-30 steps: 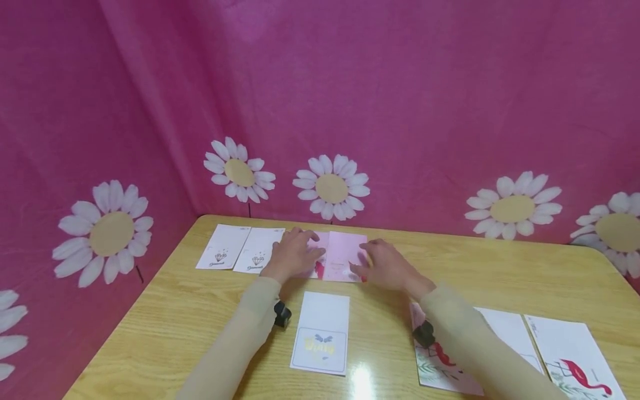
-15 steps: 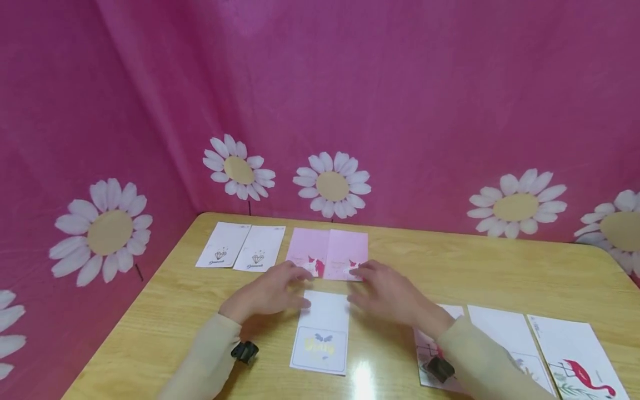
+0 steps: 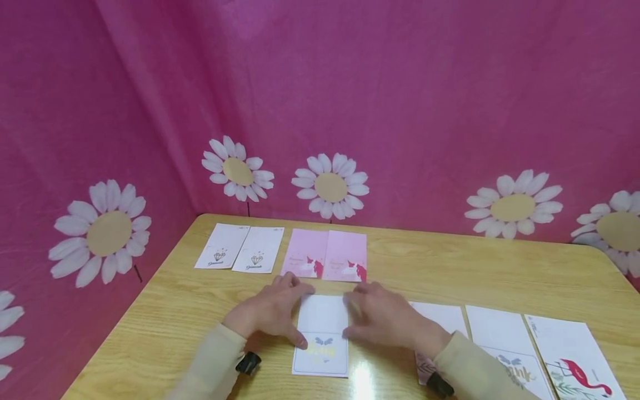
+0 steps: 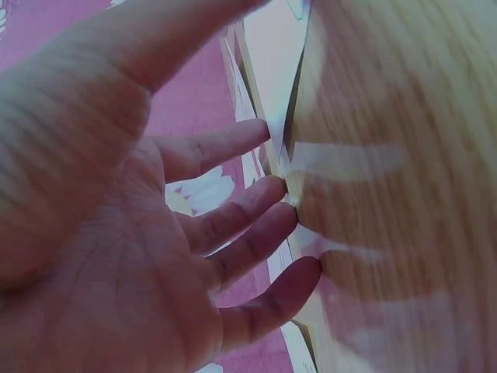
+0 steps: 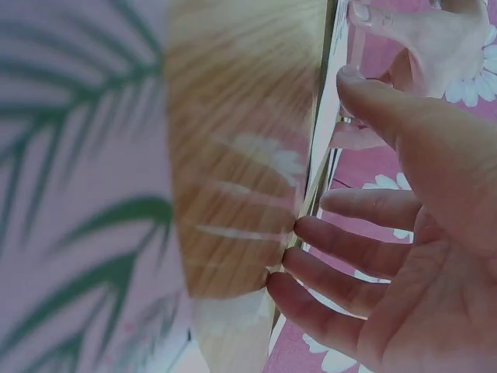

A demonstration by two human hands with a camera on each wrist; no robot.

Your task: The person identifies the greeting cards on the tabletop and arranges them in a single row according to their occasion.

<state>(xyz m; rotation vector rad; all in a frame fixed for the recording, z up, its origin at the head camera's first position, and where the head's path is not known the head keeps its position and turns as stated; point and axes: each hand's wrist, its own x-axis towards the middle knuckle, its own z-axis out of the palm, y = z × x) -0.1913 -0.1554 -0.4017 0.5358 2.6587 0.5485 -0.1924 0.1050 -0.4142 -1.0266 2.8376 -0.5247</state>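
On the wooden table lies a white paper card [image 3: 322, 316] with yellow lettering and small grey wings on its near half. My left hand [image 3: 272, 308] is at its left edge, thumb over the lettering's left end and fingers by the far corner. Along the right edge is my right hand [image 3: 382, 316], its thumb tip right at the card. Both wrist views show the left palm [image 4: 155, 256] and right palm [image 5: 411, 287] with fingers spread and fingertips low at the tabletop. Just beyond the card sit two pink unicorn cards [image 3: 305, 250], side by side.
Two white diamond-print cards [image 3: 260, 247] lie at the far left. At the near right are a flamingo card [image 3: 567, 341], a white winged-lettering card [image 3: 500, 328] and another card [image 3: 442, 314], partly under my right forearm. A pink flowered curtain [image 3: 410, 111] hangs behind the table [image 3: 450, 266].
Both hands have left the edges of the pink unicorn cards and drawn nearer, to either side of the white lettered card. That card sits slightly straighter.
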